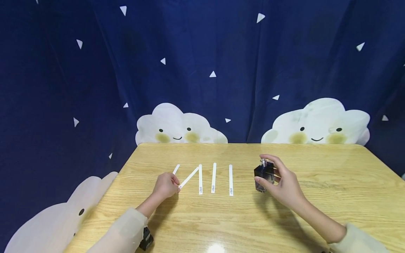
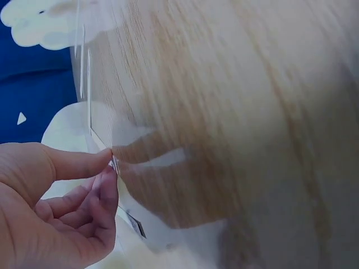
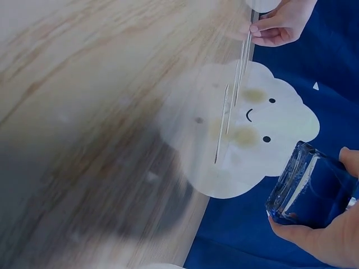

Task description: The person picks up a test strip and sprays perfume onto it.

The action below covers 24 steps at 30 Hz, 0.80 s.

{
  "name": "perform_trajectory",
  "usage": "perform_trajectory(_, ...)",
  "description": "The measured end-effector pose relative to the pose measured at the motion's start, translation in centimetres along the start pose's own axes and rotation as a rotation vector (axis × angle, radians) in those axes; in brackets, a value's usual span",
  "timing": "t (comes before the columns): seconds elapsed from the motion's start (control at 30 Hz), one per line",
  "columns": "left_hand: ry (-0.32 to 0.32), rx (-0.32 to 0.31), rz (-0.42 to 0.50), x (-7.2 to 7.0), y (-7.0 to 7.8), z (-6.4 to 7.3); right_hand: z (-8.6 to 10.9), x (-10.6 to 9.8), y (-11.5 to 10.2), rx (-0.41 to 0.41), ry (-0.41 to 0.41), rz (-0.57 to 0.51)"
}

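My left hand pinches the lower end of a slanted white paper test strip between thumb and forefinger. The strip's far end meets the top of an upright-lying strip. Farther right lie two more strips, a middle one and a rightmost one. Another strip is partly hidden behind the left hand. Above the table my right hand grips a dark blue glass perfume bottle, its forefinger reaching over the silver spray top. In the right wrist view the bottle appears tilted.
A light wooden table lies under both hands, its back edge against a dark blue curtain printed with clouds and white triangles. A small black object shows at the left wrist.
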<state>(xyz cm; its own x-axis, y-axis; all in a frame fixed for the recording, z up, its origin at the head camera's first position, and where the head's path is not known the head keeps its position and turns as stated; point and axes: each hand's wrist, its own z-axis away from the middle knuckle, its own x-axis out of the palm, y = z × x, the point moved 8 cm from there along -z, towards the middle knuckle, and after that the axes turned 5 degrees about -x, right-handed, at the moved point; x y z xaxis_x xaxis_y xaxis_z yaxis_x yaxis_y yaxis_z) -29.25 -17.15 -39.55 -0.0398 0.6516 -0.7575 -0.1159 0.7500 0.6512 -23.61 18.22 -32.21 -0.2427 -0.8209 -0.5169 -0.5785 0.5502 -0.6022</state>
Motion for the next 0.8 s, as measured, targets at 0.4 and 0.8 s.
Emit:
perform_trajectory(0.4, -0.004, -0.038, 0.02, 0.02, 0.03, 0.39, 0.22, -0.02, 0.28, 0.004, -0.002, 0.006)
perform_trajectory(0.8, -0.005, -0.053, 0.033, 0.03, 0.1, 0.47, 0.39, 0.05, 0.41, 0.009, 0.0, 0.01)
